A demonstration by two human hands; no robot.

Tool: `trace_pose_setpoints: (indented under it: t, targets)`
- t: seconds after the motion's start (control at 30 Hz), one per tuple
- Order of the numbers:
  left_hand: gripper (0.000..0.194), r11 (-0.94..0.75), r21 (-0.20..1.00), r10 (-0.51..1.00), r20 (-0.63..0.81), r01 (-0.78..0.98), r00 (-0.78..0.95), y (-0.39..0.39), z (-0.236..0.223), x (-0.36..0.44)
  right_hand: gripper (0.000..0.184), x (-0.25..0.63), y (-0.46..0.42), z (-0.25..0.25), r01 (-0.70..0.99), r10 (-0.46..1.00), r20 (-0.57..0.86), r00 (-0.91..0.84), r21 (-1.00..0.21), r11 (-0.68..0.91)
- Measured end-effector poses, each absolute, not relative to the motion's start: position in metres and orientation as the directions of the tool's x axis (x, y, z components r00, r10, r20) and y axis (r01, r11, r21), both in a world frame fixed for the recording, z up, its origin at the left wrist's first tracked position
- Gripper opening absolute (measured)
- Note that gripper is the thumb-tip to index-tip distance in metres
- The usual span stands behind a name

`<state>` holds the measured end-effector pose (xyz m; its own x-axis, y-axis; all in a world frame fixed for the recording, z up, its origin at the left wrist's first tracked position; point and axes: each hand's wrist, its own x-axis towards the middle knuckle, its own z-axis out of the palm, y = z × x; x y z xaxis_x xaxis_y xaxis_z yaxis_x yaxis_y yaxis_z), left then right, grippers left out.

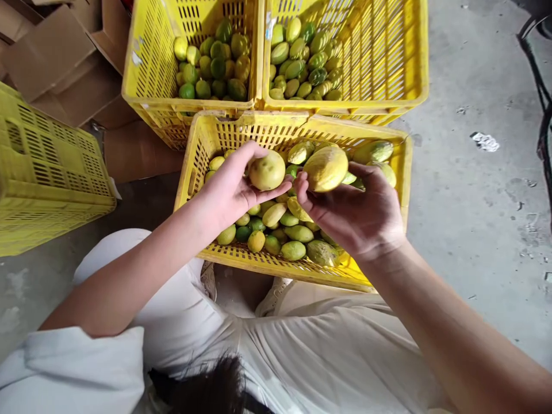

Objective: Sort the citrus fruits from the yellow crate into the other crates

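Above the near yellow crate [297, 276], my left hand [235, 184] holds a round yellow-green fruit [267, 171] with small dents. My right hand [353, 201], palm up, has its fingers around a larger oval yellow fruit [326, 168] with faint ridges. The two fruits are a short way apart, and my fingertips nearly meet between them. Below, the crate bears many oval and round fruits [298, 233], green to yellow. Part of the pile is hidden behind my hands.
Two more yellow crates stand beyond the near one; green fruits [218, 68] lie in the left, green-yellow fruits [294, 69] in the right. Another yellow crate [52, 167] stands at left, by cardboard boxes [52, 52]. On the right floor are crumpled foil [485, 141] and black cables [539, 86].
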<state>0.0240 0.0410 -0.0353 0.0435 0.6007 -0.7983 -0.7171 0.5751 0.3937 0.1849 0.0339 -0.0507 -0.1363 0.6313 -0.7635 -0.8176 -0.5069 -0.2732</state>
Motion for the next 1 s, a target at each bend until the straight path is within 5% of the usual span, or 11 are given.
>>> trace_pose_setpoints:
  t: [0.13,0.4,0.77,1.0]
  targets:
    - [0.024,0.57,0.424,0.605,-0.796,-0.704,0.011,0.039,-0.034,0.025,0.021,0.188,0.03,-0.046,-0.783,0.684,-0.724,-0.088,-0.374,-0.497]
    - [0.02,0.572,0.495,0.622,-0.781,-0.654,-0.047,0.037,-0.035,0.025,0.046,0.187,0.033,-0.043,-0.75,0.602,-0.796,-0.066,-0.358,-0.556]
    - [0.023,0.682,0.384,0.525,-0.85,-0.622,0.051,0.023,-0.034,0.035,0.055,0.188,0.026,-0.034,-0.691,0.704,-0.694,-0.15,-0.436,-0.577]
    - [0.023,0.607,0.482,0.582,-0.811,-0.632,-0.06,0.023,-0.015,0.031,0.058,0.187,0.026,-0.034,-0.637,0.724,-0.688,-0.058,-0.533,-0.558]
